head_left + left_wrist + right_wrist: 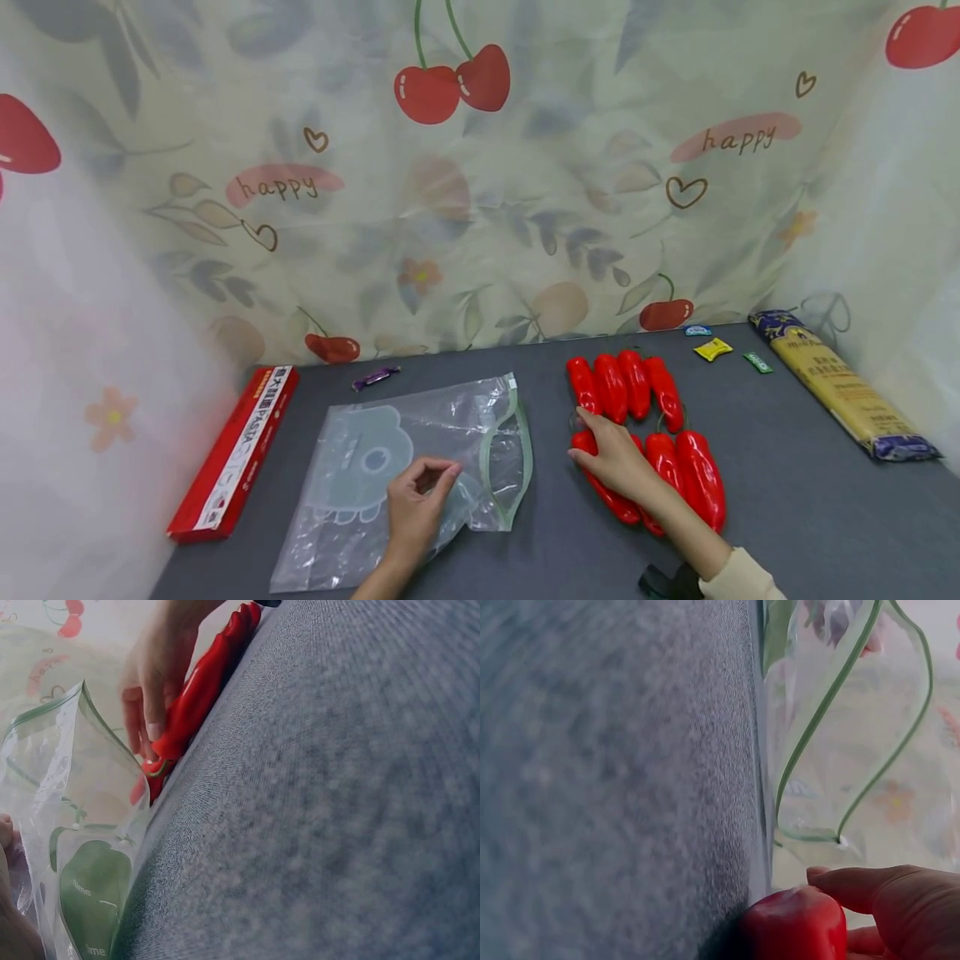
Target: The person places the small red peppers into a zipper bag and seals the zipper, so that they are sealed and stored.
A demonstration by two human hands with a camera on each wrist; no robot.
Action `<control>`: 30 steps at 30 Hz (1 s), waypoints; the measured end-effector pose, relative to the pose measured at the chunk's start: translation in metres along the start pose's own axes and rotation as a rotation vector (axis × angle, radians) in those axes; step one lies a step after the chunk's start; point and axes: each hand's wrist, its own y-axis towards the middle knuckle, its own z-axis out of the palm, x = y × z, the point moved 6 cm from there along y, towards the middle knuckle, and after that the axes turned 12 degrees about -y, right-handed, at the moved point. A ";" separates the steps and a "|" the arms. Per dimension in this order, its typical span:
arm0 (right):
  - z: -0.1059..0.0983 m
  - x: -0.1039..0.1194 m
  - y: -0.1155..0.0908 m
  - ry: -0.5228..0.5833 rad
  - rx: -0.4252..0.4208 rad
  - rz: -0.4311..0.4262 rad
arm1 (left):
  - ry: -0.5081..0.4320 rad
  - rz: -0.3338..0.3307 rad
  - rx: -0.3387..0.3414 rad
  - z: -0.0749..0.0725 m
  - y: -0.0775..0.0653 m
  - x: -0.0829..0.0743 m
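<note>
A clear zip bag (446,421) with a pale printed shape lies on the dark table, its green-edged mouth gaping to the right. My left hand (416,508) pinches the bag's upper film between thumb and fingers, near its front side. Several glossy red chili peppers lie in two rows right of the bag: a back row (612,388) and a front row (702,483). My right hand (618,458) is over the front row's leftmost pepper (611,500), thumb and forefinger spread around its far end. In the right wrist view, fingers sit right beside the red pepper (795,930).
A red pasta box (232,454) stands at the left side. A purple wrapped candy (376,379) lies behind the bag. Blue, yellow (712,349) and green candies lie at the back right, beside a yellow pasta packet (843,383). Patterned cloth (480,250) surrounds the table.
</note>
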 end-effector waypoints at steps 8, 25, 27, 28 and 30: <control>0.006 0.003 -0.002 0.029 0.023 0.035 | 0.008 0.008 0.000 0.001 0.000 -0.003; 0.005 -0.007 0.003 0.275 0.098 0.067 | -0.005 -0.007 0.014 -0.005 -0.002 0.027; 0.003 -0.008 0.004 0.326 0.106 0.077 | -0.008 -0.003 0.022 -0.005 -0.002 0.027; 0.003 -0.008 0.004 0.363 0.114 0.081 | -0.008 -0.001 0.024 -0.005 -0.002 0.027; 0.001 -0.008 0.005 0.447 0.123 0.097 | -0.007 0.000 0.027 -0.005 -0.003 0.027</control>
